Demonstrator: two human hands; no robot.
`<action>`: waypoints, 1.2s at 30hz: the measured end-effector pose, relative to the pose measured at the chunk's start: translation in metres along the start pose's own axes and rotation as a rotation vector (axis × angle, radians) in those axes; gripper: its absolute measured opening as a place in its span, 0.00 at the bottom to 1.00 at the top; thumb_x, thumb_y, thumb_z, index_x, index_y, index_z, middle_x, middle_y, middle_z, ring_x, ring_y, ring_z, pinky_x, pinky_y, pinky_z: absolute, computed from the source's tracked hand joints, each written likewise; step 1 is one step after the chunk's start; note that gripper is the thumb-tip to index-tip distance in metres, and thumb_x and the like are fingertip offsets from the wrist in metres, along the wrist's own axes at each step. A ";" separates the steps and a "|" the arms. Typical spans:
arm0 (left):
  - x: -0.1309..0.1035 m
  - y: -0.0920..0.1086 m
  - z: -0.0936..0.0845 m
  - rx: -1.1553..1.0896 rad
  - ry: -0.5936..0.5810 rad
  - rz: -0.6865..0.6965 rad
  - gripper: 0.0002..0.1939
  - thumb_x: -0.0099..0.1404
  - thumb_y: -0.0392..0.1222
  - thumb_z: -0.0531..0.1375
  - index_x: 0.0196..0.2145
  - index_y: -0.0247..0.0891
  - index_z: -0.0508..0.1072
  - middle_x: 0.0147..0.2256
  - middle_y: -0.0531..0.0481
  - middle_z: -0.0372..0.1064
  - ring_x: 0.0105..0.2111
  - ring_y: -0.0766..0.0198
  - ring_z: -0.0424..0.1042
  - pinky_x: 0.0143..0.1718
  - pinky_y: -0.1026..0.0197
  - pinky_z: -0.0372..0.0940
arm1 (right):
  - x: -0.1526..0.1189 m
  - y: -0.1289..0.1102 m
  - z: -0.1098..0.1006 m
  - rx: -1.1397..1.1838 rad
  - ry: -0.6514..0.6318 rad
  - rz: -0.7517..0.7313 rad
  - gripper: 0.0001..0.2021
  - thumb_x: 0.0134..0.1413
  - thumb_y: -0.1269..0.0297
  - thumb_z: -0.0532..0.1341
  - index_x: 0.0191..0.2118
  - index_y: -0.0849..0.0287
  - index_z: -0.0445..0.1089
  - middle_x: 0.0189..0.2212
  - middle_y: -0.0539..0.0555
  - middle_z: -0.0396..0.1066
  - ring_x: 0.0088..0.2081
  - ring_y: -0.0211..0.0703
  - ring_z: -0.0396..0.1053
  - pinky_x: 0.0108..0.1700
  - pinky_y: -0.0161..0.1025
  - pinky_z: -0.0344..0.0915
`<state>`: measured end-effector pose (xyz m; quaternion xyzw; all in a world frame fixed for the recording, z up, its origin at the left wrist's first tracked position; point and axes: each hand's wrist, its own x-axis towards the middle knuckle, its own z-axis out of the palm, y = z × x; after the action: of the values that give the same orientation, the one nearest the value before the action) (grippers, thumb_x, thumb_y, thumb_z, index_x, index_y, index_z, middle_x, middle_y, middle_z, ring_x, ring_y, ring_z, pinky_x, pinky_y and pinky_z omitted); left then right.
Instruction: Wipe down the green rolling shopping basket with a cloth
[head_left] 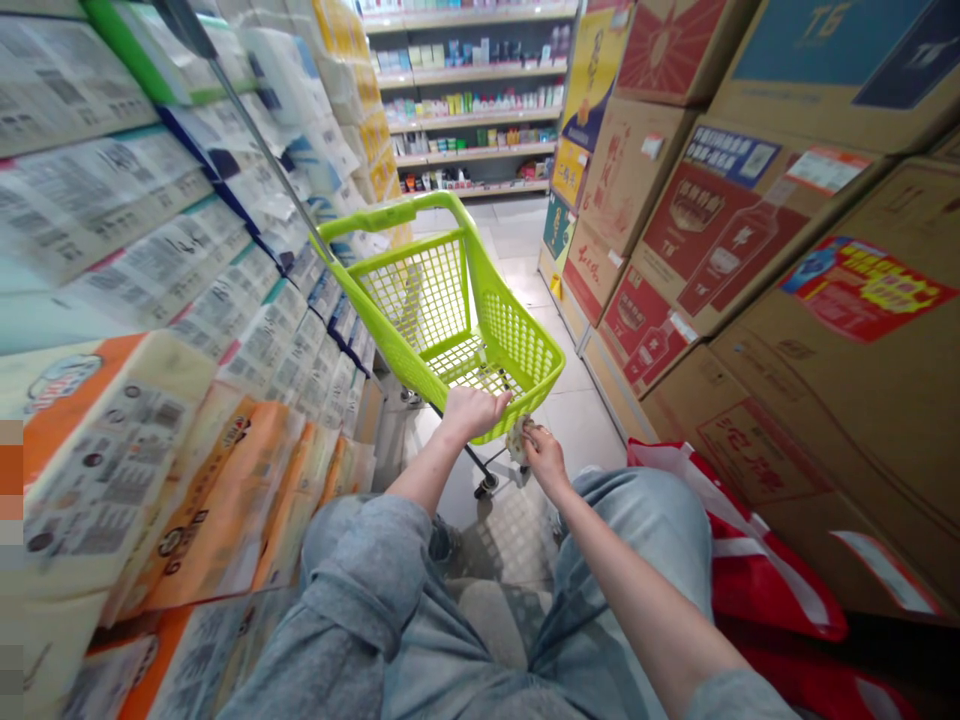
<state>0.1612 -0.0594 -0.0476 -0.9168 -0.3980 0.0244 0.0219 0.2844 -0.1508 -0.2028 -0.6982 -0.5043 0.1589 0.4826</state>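
Observation:
A lime-green plastic shopping cart (517,335) stands in the aisle in front of my knees, its basket showing only the grid of its walls and floor. My left hand (474,412) is closed over the cart's near rim. Just below and to the right, my right hand (544,456) pinches a small, pale, spotted cloth (516,440) against the basket's near corner. The cloth is partly hidden by my fingers. Under the basket, a black caster wheel (486,487) touches the floor.
Stacked paper packs (142,200) line the left, with orange packs (210,500) close to my left knee. Cardboard boxes (750,220) rise along the right. A red bag (772,560) sits by my right knee. Shelves of small goods (472,110) stand at the aisle's far end.

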 end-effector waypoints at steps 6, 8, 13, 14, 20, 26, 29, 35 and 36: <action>-0.001 0.001 -0.001 -0.001 -0.022 -0.010 0.37 0.69 0.55 0.35 0.32 0.33 0.79 0.31 0.37 0.75 0.36 0.54 0.74 0.33 0.59 0.60 | 0.007 -0.017 0.002 0.010 0.101 0.011 0.17 0.53 0.69 0.50 0.44 0.61 0.72 0.43 0.62 0.70 0.47 0.47 0.66 0.50 0.44 0.62; -0.001 0.001 0.000 -0.006 -0.021 -0.016 0.37 0.69 0.56 0.35 0.32 0.33 0.79 0.31 0.37 0.75 0.36 0.55 0.74 0.34 0.59 0.60 | 0.009 -0.019 0.001 -0.008 0.072 0.001 0.16 0.52 0.70 0.51 0.42 0.60 0.72 0.43 0.61 0.70 0.47 0.47 0.66 0.50 0.44 0.62; -0.002 -0.001 0.000 -0.015 -0.021 -0.015 0.37 0.69 0.55 0.35 0.33 0.33 0.79 0.31 0.37 0.75 0.37 0.55 0.74 0.34 0.59 0.60 | -0.002 -0.015 -0.007 -0.017 0.054 -0.009 0.14 0.51 0.70 0.51 0.38 0.60 0.73 0.37 0.58 0.72 0.41 0.46 0.68 0.46 0.42 0.64; -0.002 -0.001 -0.001 -0.016 -0.021 -0.011 0.37 0.69 0.55 0.35 0.33 0.33 0.79 0.31 0.37 0.75 0.37 0.54 0.74 0.34 0.59 0.60 | -0.005 -0.015 -0.008 -0.020 0.054 -0.003 0.14 0.51 0.69 0.51 0.37 0.61 0.74 0.36 0.58 0.72 0.40 0.46 0.68 0.45 0.42 0.65; -0.003 0.000 -0.004 -0.021 -0.025 -0.002 0.36 0.70 0.55 0.36 0.32 0.31 0.79 0.32 0.36 0.75 0.37 0.54 0.74 0.34 0.59 0.60 | -0.005 -0.021 0.006 -0.026 -0.007 -0.054 0.17 0.50 0.72 0.51 0.42 0.63 0.73 0.42 0.62 0.71 0.46 0.47 0.67 0.50 0.44 0.63; -0.004 0.000 -0.004 -0.018 -0.017 -0.014 0.36 0.70 0.54 0.37 0.31 0.31 0.79 0.31 0.37 0.75 0.37 0.53 0.74 0.33 0.59 0.60 | -0.009 -0.018 0.008 -0.058 -0.108 -0.069 0.15 0.50 0.73 0.53 0.39 0.59 0.75 0.40 0.58 0.73 0.44 0.45 0.68 0.49 0.43 0.64; -0.004 -0.001 -0.003 -0.027 -0.013 -0.022 0.36 0.70 0.54 0.37 0.32 0.32 0.79 0.31 0.37 0.75 0.37 0.53 0.74 0.34 0.59 0.60 | -0.024 -0.010 0.006 -0.096 -0.186 -0.055 0.15 0.49 0.73 0.54 0.38 0.59 0.75 0.37 0.57 0.73 0.41 0.44 0.69 0.46 0.41 0.65; -0.005 -0.001 -0.001 -0.027 -0.011 -0.019 0.36 0.70 0.55 0.36 0.32 0.33 0.79 0.31 0.37 0.75 0.36 0.54 0.74 0.34 0.59 0.60 | -0.028 -0.007 0.010 -0.131 -0.124 0.027 0.17 0.50 0.73 0.52 0.41 0.60 0.74 0.39 0.59 0.72 0.41 0.46 0.69 0.45 0.41 0.65; -0.005 -0.001 -0.001 -0.026 -0.010 -0.018 0.36 0.70 0.55 0.36 0.32 0.33 0.79 0.31 0.37 0.75 0.36 0.54 0.74 0.34 0.59 0.60 | -0.024 -0.009 0.011 -0.133 -0.113 0.014 0.17 0.50 0.74 0.51 0.42 0.61 0.74 0.41 0.60 0.72 0.43 0.46 0.69 0.46 0.41 0.65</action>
<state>0.1572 -0.0626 -0.0464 -0.9133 -0.4065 0.0237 0.0080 0.2608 -0.1657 -0.2075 -0.7222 -0.5352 0.1676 0.4049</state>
